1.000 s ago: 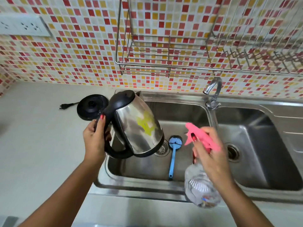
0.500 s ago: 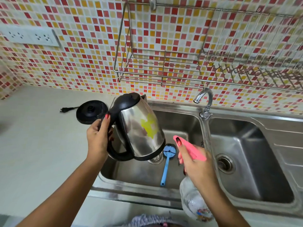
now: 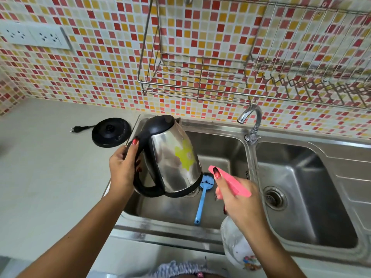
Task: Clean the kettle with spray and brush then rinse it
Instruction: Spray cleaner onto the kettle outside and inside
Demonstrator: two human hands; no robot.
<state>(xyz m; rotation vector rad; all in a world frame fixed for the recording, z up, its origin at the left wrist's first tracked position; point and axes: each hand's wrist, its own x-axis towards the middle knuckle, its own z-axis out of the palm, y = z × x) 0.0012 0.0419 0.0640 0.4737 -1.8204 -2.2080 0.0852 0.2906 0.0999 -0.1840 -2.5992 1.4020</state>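
Observation:
My left hand (image 3: 122, 169) grips the black handle of a steel kettle (image 3: 172, 157), held tilted above the left sink basin (image 3: 220, 149). A yellow smear marks the kettle's side. My right hand (image 3: 239, 205) holds a clear spray bottle (image 3: 239, 249) with a pink trigger head (image 3: 230, 181), its nozzle pointing at the kettle from a short distance to the right. A blue long-handled brush (image 3: 201, 203) lies in the left basin, its head partly hidden under the kettle.
The kettle's black base (image 3: 111, 132) with its plug sits on the grey counter left of the sink. A chrome tap (image 3: 252, 125) stands between the two basins. A wire dish rack (image 3: 251, 77) hangs on the tiled wall above. Wall sockets (image 3: 34, 36) are at upper left.
The view has tilted upward. The spray bottle's nozzle has moved left, closer to the kettle's side. The kettle stays held over the left basin.

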